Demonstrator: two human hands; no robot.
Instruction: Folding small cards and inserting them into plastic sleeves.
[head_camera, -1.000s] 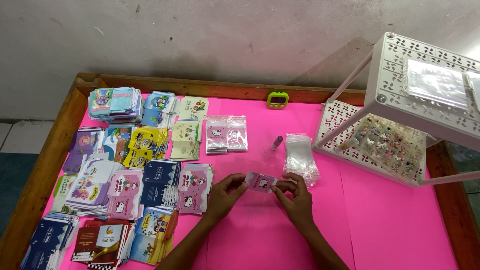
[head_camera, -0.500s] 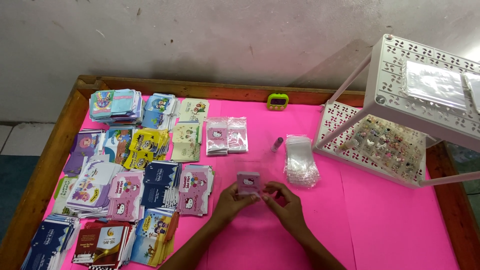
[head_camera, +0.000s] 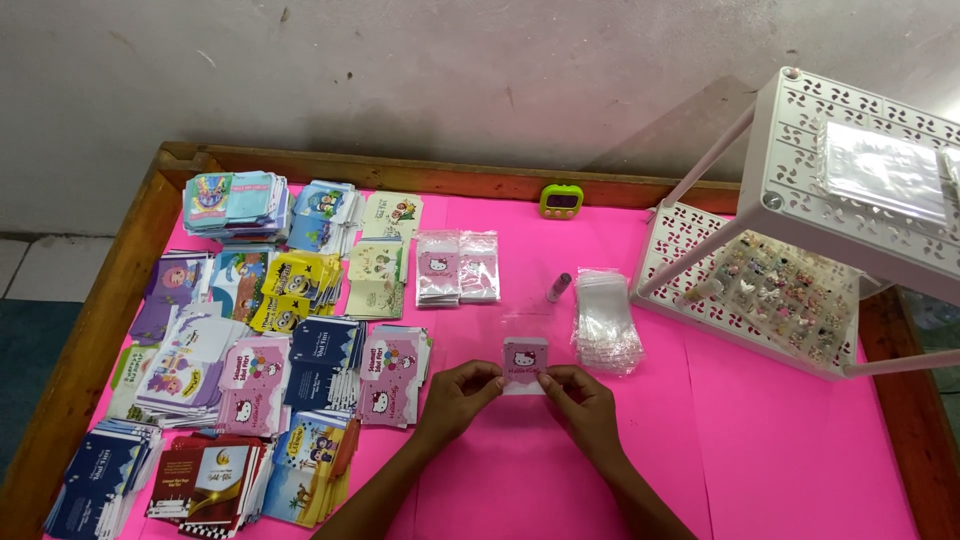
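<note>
From the head camera, looking down on the pink-covered table with a wooden rim (head_camera: 520, 480), both hands meet near the middle of the surface around one small pink printed card in a clear plastic sleeve (head_camera: 525, 362). The left hand (head_camera: 455, 395) pinches the card's lower left corner between thumb and fingers, and the right hand (head_camera: 580, 400) pinches its lower right corner, so each hand is closed in a grasp on the same card and neither is nearer than the other. The card stands just beyond the fingertips, on the far side of both hands, its long axis running near to far, with the sleeve's open flap pointing away. Just right of it and a little farther lies one loose stack of empty clear plastic sleeves (head_camera: 605, 320), closer to the right hand. Beyond that rests one small cylindrical tube (head_camera: 558, 287), and at the far rim one green digital timer (head_camera: 561, 200). Two sleeved pink cards (head_camera: 457, 266) lie side by side to the far left of the hands. The left third of the table holds many stacks of small printed cards (head_camera: 250, 350), too overlapped to count exactly. At the right stands one white perforated plastic rack (head_camera: 800, 180) with two visible shelves.
</note>
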